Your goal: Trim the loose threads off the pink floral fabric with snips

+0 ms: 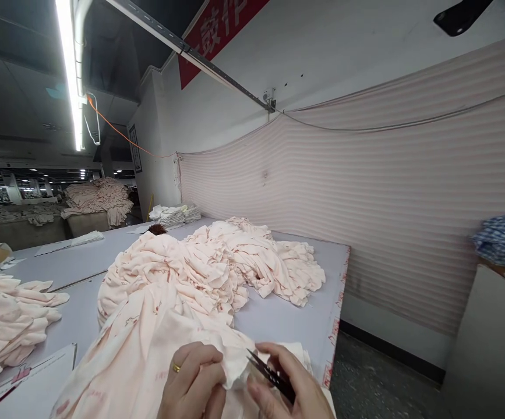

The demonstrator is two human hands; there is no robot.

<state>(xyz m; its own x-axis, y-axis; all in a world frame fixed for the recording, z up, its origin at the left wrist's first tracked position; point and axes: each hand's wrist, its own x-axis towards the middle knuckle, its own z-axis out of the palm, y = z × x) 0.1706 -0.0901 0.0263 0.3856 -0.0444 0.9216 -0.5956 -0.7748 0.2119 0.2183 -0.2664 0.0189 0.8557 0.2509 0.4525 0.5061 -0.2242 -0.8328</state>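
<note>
While left hand (194, 381) pinches fabric (182, 329) | right hand (301, 384) grips snips (275, 377) | bin (87, 224) heaped with cloth (97, 196)

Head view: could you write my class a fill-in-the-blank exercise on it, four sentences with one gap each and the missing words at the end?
1. The right hand holds snips with ____ handles.
2. The left hand holds pale fabric and wears a gold-coloured ____.
3. The banner at the top of the picture has a ____ background.
4. The checked cloth at the right edge is white and ____.

Missing words: black; ring; red; blue.
</note>
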